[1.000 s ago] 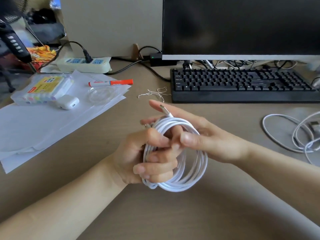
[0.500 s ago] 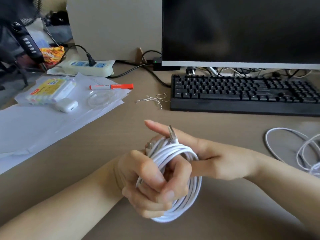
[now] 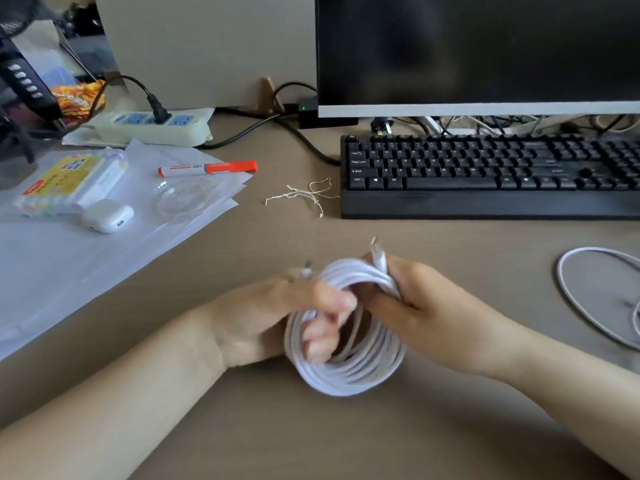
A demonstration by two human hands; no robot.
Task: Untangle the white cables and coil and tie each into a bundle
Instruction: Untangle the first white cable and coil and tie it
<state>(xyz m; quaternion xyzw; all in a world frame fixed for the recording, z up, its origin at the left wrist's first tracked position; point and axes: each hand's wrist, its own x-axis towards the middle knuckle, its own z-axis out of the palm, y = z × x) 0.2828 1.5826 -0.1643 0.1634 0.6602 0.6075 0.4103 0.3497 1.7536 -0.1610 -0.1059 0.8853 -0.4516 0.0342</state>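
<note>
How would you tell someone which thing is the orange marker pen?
Start at the black keyboard and look left, past the thin twist ties, to the white papers. The marker lies flat on their far edge. It is the only long, thin thing there, with a bright orange cap.

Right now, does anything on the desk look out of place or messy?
Yes: a small tangle of thin twist ties lies loose before the keyboard, and a second white cable sprawls uncoiled at right.

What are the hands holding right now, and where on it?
Both hold the coiled white cable: left hand through its loops, right hand at the top.
</note>
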